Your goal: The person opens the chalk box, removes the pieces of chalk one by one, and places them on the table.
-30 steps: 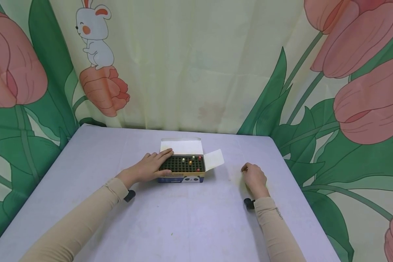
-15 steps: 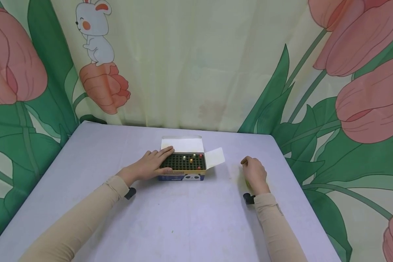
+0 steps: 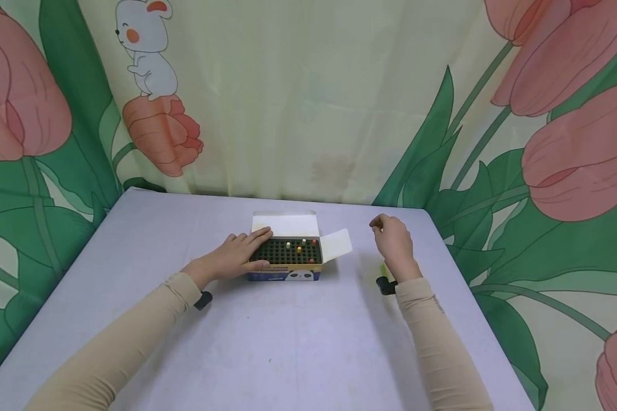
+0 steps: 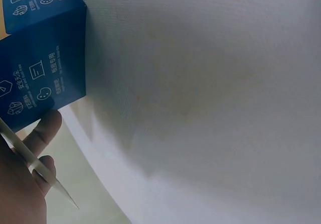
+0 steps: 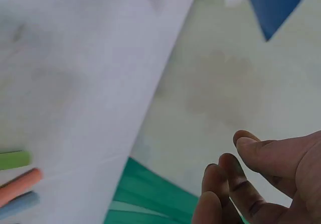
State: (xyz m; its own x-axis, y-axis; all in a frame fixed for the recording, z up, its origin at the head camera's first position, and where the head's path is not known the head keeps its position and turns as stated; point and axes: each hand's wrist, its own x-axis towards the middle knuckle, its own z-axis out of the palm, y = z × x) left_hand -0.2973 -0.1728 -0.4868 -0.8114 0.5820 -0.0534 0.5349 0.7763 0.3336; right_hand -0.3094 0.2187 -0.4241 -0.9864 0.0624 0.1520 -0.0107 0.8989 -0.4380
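Note:
On the table sits a chalk box [image 3: 284,274] with a panda print and a black holed insert; a few coloured chalks [image 3: 299,249] stand in the holes. My left hand [image 3: 231,257] rests over the box's left end, thumb along the front edge and straight fingers toward the back. The left wrist view shows the box's blue side [image 4: 50,58] with some fingers beside it. My right hand [image 3: 393,242] is raised right of the box. In the right wrist view its thumb [image 5: 273,156] lies close to loosely bent fingertips, and no held thing shows.
Green, orange and blue chalks [image 5: 17,186] lie on the table [image 3: 308,337] beside my right hand. The box's white flaps [image 3: 336,245] stand open at the back and right. A pale curtain [image 3: 298,114] with tulip prints hangs behind. A thin pointed strip [image 4: 42,170] crosses the left wrist view.
My right hand has lifted and moved away from me, off the spot where it was low over the table, uncovering a bit of green chalk. My left hand stays on the box.

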